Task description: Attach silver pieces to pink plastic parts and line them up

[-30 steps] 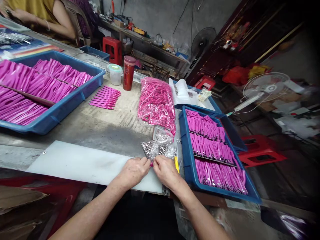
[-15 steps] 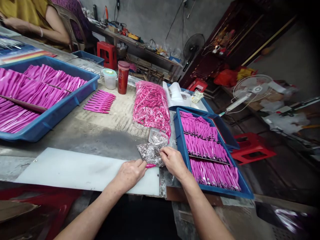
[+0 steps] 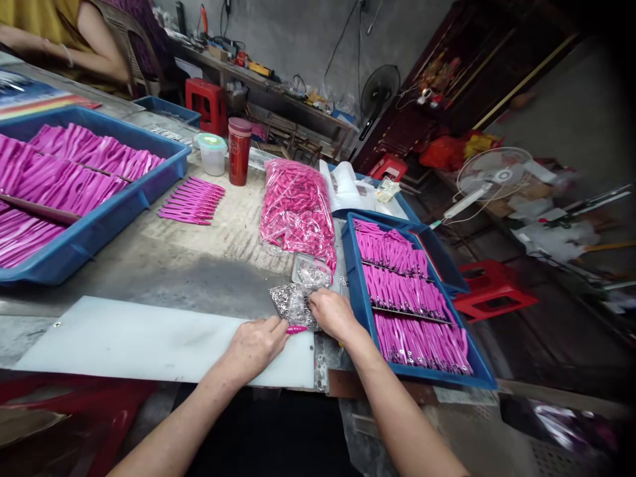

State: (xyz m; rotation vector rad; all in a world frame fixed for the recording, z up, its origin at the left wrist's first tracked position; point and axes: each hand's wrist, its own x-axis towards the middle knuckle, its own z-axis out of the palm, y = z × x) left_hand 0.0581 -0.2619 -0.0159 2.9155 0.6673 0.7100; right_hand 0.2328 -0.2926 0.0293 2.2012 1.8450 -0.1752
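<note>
My left hand rests at the right end of a white board, closed on a slim pink plastic piece whose tip sticks out past the fingers. My right hand has its fingers pinched together at a clear plastic bag of small shiny metal parts. What those fingertips hold, if anything, is hidden. Just behind the bag sits a small clear container with more metal bits. Beyond it lies a big clear bag of pink pieces.
Blue trays full of pink pieces stand at the right and left. A row of pink pieces lies mid-table, near a red tumbler and a lidded tub. Another person sits at far left.
My right hand has shifted slightly left and further over the bag of metal parts. My left hand keeps its grip on the pink piece. The whole view has shifted slightly.
</note>
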